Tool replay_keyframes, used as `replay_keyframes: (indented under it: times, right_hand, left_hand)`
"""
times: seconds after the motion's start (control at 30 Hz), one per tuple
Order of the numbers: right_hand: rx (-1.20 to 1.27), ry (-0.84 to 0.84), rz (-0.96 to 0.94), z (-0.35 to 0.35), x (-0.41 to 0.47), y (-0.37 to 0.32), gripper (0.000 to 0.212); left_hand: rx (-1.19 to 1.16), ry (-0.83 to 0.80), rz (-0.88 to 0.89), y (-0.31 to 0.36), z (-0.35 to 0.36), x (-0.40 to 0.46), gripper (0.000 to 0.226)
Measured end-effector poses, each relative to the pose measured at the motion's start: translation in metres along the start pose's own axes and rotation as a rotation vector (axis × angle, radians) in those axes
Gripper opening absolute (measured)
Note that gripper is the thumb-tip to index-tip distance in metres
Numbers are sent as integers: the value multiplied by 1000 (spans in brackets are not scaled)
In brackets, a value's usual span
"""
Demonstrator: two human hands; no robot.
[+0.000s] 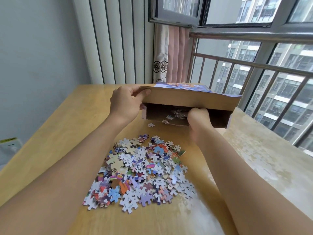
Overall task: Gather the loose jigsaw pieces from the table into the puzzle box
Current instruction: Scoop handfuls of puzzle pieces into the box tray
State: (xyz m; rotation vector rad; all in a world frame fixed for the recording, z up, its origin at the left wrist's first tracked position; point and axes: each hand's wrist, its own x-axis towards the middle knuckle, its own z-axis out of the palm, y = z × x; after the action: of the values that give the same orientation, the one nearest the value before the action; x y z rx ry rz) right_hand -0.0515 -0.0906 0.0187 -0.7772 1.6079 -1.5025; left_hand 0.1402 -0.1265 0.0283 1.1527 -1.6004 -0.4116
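The left hand (126,103) pinched the flap of the brown cardboard puzzle box (189,106) at twelve o'clock. The right hand (197,118) was curled inside; its hold could not be told. The heap of multicoloured jigsaw pieces (140,173) lay at six o'clock on the wooden tabletop (67,124). Risk: pieces spilling through the box's open mouth; one stray white piece (151,125) lay just outside.

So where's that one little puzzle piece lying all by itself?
In the head view, the lone piece lies on the table, just in front of the puzzle box opening, between it and the big pile.

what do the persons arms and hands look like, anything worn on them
Both arms are bare along all that shows, with no sleeves in view. The left hand and right hand wear no gloves. No watch, bracelet or ring shows on the wrists or visible fingers. No marks or tattoos show on the forearms.
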Motion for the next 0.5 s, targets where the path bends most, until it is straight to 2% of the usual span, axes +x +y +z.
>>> replay_keyframes:
  times: [0.1, 0.23, 0.33, 0.4, 0.5]
  right_hand:
    - [-307, -53, -102, -7, -4, -3, 21]
    - [-789, -144, -568, -15, -5, 7, 20]
    - [-927, -112, -831, -11, -16, 8, 29]
    - [-1001, -182, -984, -5, -27, 7, 34]
    - [-1094, -290, -1035, 4, -37, 11, 32]
  left_hand:
    - [-10, 0, 6, 2, 0, 0, 14]
    - [-33, 3, 17, 4, 1, 2, 7]
    - [-32, 15, 18, 3, -1, 4, 8]
    - [-19, 17, 16, 2, -1, 5, 11]
    - [-11, 10, 19, 1, -1, 3, 11]
